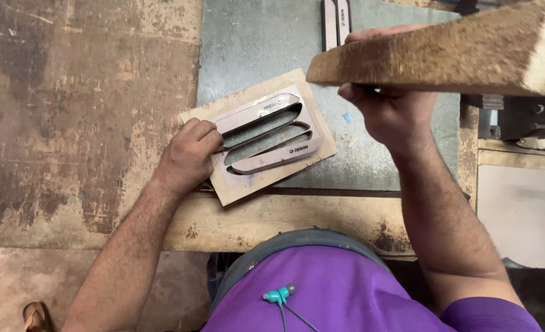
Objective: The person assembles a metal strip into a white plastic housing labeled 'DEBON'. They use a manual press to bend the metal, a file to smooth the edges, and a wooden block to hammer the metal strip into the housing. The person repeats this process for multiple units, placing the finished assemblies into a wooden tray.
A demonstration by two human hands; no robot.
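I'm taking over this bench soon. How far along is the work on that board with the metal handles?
Done: two metal handles lie in their template on the plywood board. In hand: the left hand steadies the board's edge; the right hand holds a rough wooden block raised above. Left: the block hasn't touched the handles yet.

A single head-worn camera looks almost straight down from close above the person's purple-shirted torso point(340, 295), facing the worn workbench point(88, 123), with the raised wooden block point(432, 55) nearest the lens at far right and the plywood piece point(260, 144) lying lower at centre.
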